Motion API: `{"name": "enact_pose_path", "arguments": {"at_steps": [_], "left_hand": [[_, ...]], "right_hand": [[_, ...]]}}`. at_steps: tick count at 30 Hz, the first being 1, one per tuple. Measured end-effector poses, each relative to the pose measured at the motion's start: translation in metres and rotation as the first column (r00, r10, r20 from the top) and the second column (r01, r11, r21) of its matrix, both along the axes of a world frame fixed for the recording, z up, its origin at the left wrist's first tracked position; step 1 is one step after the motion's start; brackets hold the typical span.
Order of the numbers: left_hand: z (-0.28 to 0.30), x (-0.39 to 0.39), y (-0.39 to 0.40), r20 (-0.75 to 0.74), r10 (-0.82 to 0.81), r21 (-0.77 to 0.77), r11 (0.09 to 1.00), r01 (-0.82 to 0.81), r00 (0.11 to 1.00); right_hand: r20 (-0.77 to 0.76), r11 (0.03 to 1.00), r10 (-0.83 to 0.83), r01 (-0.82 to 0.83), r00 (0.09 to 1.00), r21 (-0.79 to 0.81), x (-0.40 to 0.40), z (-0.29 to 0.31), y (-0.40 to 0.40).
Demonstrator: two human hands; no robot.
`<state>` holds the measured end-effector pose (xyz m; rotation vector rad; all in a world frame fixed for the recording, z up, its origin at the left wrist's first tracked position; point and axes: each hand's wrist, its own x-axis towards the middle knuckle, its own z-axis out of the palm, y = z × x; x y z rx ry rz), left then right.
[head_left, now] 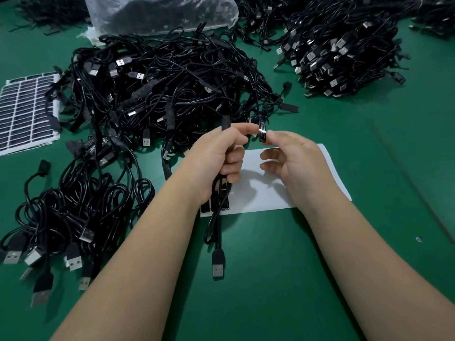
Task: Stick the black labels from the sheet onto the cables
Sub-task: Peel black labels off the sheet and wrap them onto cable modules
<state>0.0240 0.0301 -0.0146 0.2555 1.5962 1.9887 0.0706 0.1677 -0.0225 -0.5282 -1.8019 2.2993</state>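
Observation:
My left hand (221, 153) grips a coiled black USB cable (216, 217) above the table; its black connector end (225, 122) sticks up past my fingers and its USB plug (218, 265) lies on the mat below. My right hand (293, 158) pinches a small black label (262, 131) between thumb and forefinger, just right of my left forefinger tip. Under both hands lies a mostly bare white label sheet (307, 183) with a few black labels (214, 206) left at its near-left corner.
A big heap of black cables (162, 89) fills the middle back. A smaller bunch (73, 210) lies at the left, another pile (344, 50) at the back right. A full label sheet (24, 114) sits far left, a plastic bag (160, 13) behind. Green mat (258, 279) in front.

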Motion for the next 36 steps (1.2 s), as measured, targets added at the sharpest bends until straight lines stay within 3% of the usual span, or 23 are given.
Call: {"name": "enact_pose_path", "arguments": {"at_steps": [9,14,16,18,22,29,32,36], "left_hand": [[0.004,0.001,0.002,-0.076,0.082,-0.259,0.961,-0.099,0.994],[0.008,0.003,-0.009,-0.400,0.079,-0.470,0.838,-0.278,0.913],[0.007,0.005,-0.013,-0.542,0.028,-0.453,0.832,-0.321,0.840],[0.008,0.005,-0.016,-0.576,-0.046,-0.442,0.857,-0.263,0.816],[0.005,0.002,-0.017,-0.547,-0.087,-0.428,0.884,-0.189,0.833],[0.004,0.000,-0.017,-0.501,-0.044,-0.337,0.930,-0.148,0.864],[0.005,0.001,-0.016,-0.509,-0.003,-0.309,0.934,-0.180,0.861],[0.008,0.002,-0.016,-0.428,0.097,-0.165,0.969,-0.183,0.899]], "right_hand": [[0.013,1.000,-0.015,0.015,1.000,0.008,-0.002,-0.005,0.001],[0.020,0.994,0.028,-0.030,0.999,0.105,-0.001,-0.003,-0.002],[0.004,0.991,0.036,-0.036,0.999,0.131,0.000,-0.001,-0.003],[-0.037,0.991,0.036,-0.031,0.999,0.128,0.001,-0.001,-0.003],[-0.090,0.983,0.065,-0.048,0.994,0.180,0.005,0.000,-0.002],[-0.186,1.000,0.002,0.002,0.982,0.021,0.005,0.002,0.002],[-0.165,0.999,-0.002,0.009,0.986,0.042,0.005,0.001,0.002],[-0.151,1.000,0.006,-0.001,0.989,0.030,0.004,0.000,0.001]]}}
